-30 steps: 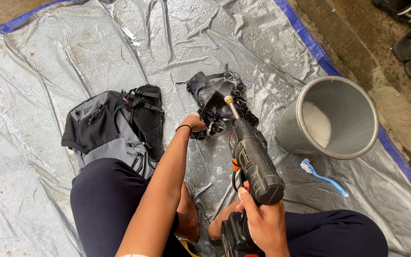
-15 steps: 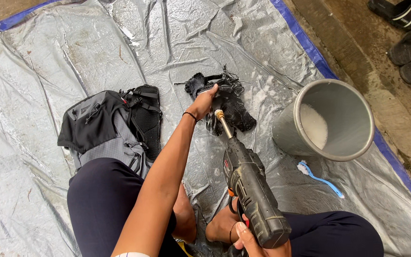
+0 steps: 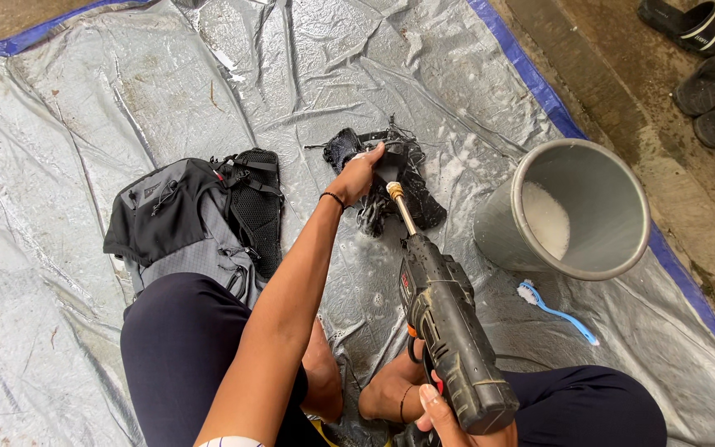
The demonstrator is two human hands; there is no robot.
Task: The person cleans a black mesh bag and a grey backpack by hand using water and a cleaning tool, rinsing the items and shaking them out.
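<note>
— Gripping the black strappy pouch [image 3: 391, 178] with our left hand [image 3: 359, 174], fingers closed over its near edge; it lies on the wet tarp [image 3: 84, 108], ahead of us.

— Our right hand [image 3: 444, 414] wraps the pressure-washer gun [image 3: 444, 331]. Its long axis runs up-left, brass nozzle [image 3: 396, 195] just short of the pouch. Left hand nearer. Backpack [image 3: 192, 215] left, bucket [image 3: 531, 265] right.

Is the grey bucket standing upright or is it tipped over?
Tipped. The bucket leans on the tarp with its mouth turned toward the camera, and white foam lies inside.
</note>
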